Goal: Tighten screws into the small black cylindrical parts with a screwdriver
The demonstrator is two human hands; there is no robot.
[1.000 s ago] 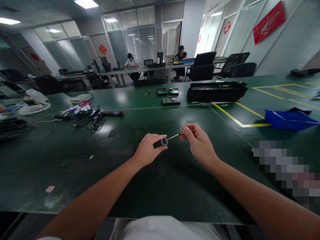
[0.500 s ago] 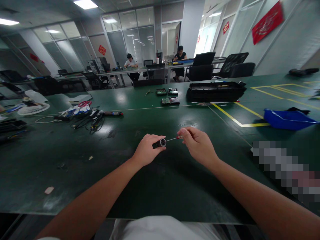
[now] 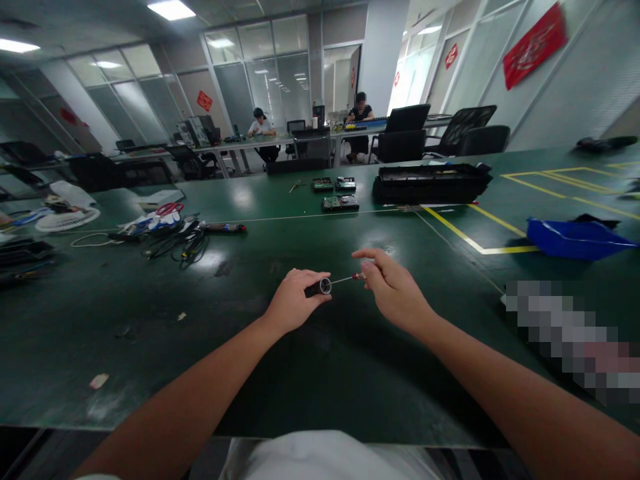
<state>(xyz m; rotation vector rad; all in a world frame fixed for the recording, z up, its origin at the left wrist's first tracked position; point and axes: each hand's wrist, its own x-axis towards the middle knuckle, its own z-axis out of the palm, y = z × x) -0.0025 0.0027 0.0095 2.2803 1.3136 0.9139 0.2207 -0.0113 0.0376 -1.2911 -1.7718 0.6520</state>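
My left hand (image 3: 293,300) is closed around a short black cylinder (image 3: 316,288) whose round open end, with a pale ring, faces right and toward me. In my right hand (image 3: 395,285) is a thin screwdriver (image 3: 356,276) with a red, partly clear handle. Its metal shaft points left, and the tip is at the ring end of the cylinder; whether it is inside I cannot tell. The right index finger is stretched out above the handle, while the thumb presses on it. Fingers hide most of the handle and the back of the cylinder.
On the green table (image 3: 280,393) lie several small circuit-board units (image 3: 340,202), a long black housing (image 3: 433,185), a blue bin (image 3: 575,239), tangled cables (image 3: 185,240) and red-handled scissors (image 3: 170,208). A blurred-out object (image 3: 565,333) is at right. Two people sit at a far table.
My right index finger has lifted and straightened away from the screwdriver handle. The screwdriver has shifted very slightly; my left hand holds the cylinder in nearly the same place.
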